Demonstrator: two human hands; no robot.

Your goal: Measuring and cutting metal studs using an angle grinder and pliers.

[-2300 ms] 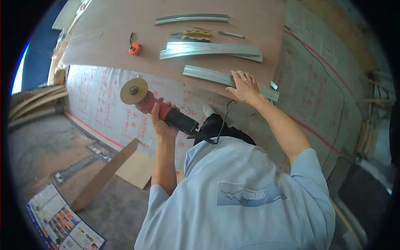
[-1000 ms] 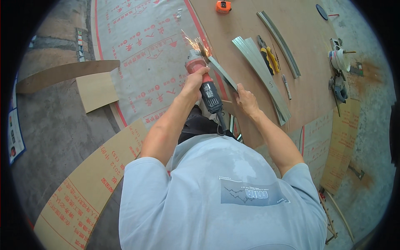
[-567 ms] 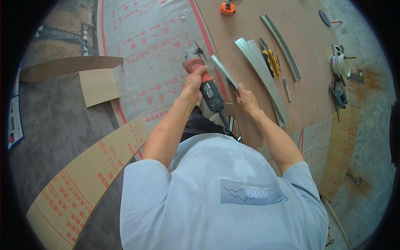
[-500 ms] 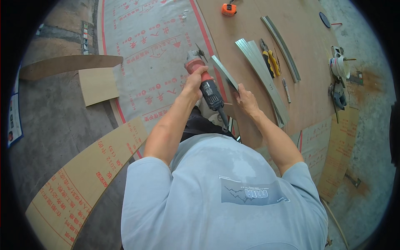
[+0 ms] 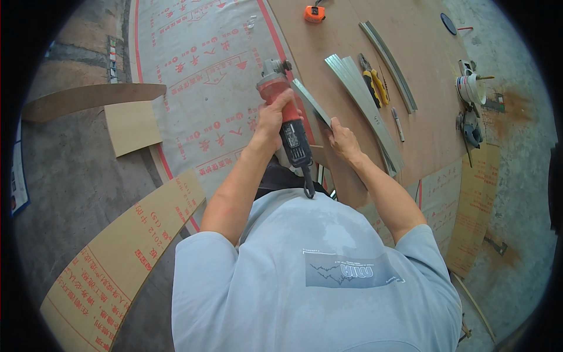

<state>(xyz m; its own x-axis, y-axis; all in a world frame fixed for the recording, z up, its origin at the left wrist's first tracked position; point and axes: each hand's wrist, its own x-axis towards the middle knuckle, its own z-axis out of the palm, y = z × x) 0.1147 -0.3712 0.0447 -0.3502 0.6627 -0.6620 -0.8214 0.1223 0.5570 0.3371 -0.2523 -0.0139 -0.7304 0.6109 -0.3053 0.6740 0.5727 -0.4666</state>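
My left hand [image 5: 271,119] grips a red-and-black angle grinder [image 5: 297,142], its head pointing away from me beside the end of a narrow metal strip [image 5: 311,98]. Whether the grinder touches that strip is unclear. My right hand [image 5: 343,139] is closed on the strip's near part, at the edge of the plywood board [image 5: 428,73]. Right of it lie stacked galvanized strips [image 5: 366,108], yellow-and-black pliers [image 5: 375,82], a marker [image 5: 398,124] and a metal channel [image 5: 392,61]. An orange tape measure [image 5: 314,13] sits farther up the board.
A white bucket [image 5: 468,89] and a grey power tool [image 5: 471,129] are at the board's right edge. Printed protective sheeting [image 5: 193,70] covers floor to the left, with a small panel [image 5: 132,126], a curved brown board [image 5: 76,100] and a large printed board [image 5: 117,264] around it.
Compared with one second ago, the sparks have gone. The grinder is turned slightly and its disc is harder to see. The right hand still holds the strip, the view having shifted slightly.
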